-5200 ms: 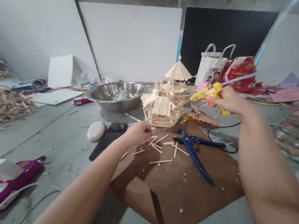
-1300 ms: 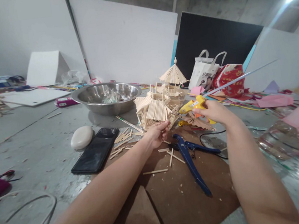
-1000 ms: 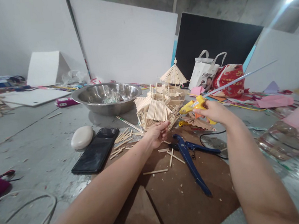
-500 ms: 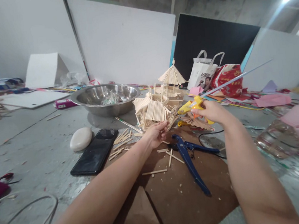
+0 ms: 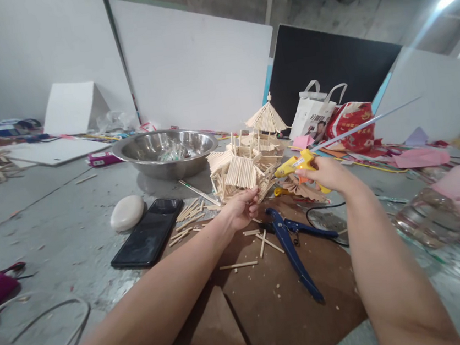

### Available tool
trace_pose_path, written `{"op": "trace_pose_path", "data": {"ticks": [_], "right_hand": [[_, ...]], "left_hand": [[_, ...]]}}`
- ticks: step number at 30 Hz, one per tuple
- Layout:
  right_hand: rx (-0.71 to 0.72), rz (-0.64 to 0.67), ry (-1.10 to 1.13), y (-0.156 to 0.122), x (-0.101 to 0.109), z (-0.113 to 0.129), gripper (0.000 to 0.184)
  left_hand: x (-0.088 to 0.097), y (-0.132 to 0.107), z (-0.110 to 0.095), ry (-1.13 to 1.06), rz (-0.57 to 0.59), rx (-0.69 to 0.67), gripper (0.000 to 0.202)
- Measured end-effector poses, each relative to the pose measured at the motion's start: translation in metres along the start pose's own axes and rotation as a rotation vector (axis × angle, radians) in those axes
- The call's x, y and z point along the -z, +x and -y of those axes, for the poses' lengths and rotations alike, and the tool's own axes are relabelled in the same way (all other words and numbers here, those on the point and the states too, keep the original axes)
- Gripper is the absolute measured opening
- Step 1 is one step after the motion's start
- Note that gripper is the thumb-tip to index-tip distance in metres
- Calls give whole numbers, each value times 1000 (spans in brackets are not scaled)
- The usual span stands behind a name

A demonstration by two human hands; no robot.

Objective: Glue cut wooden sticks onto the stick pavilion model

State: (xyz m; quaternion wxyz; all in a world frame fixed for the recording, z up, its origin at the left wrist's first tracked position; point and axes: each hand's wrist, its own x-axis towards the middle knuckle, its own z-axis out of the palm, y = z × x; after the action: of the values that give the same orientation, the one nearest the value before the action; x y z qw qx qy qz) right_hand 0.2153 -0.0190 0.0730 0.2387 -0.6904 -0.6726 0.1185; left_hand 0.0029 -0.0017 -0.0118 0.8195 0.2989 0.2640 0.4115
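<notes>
A model house of thin wooden sticks [image 5: 245,162] stands on the grey floor beyond a brown paper sheet [image 5: 277,294]. My left hand [image 5: 240,207] reaches to its front lower edge, fingers curled and pinched against the sticks there. My right hand [image 5: 325,172] is closed round a yellow glue gun [image 5: 297,163], its nozzle pointing left at the model's right side. A clear glue stick [image 5: 365,121] juts out behind the gun.
Blue cutting pliers [image 5: 292,245] and loose wooden sticks [image 5: 258,241] lie on the brown paper. A black phone [image 5: 149,231] and a white oval pebble [image 5: 127,212] lie to the left, a steel bowl [image 5: 165,149] behind. Bags [image 5: 331,114] and pink paper crowd the right.
Over five seconds my left hand rose from the loose sticks on the paper to the model's lower edge, and the glue gun came closer to the model. In the last second little has moved.
</notes>
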Motion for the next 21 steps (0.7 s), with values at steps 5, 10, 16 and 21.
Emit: {"op": "trace_pose_path", "data": {"ticks": [5, 10, 16, 21], "right_hand": [[50, -179, 182, 3, -3, -1, 27], [95, -359, 679, 0, -21, 24, 18], [126, -239, 873, -8, -40, 47, 15], [74, -258, 946, -3, -49, 45, 20]], "left_hand": [[2, 0, 2, 17, 45, 13, 12], [2, -4, 3, 93, 62, 15, 12], [3, -7, 2, 213, 41, -24, 19], [3, -9, 2, 283, 75, -51, 21]]}}
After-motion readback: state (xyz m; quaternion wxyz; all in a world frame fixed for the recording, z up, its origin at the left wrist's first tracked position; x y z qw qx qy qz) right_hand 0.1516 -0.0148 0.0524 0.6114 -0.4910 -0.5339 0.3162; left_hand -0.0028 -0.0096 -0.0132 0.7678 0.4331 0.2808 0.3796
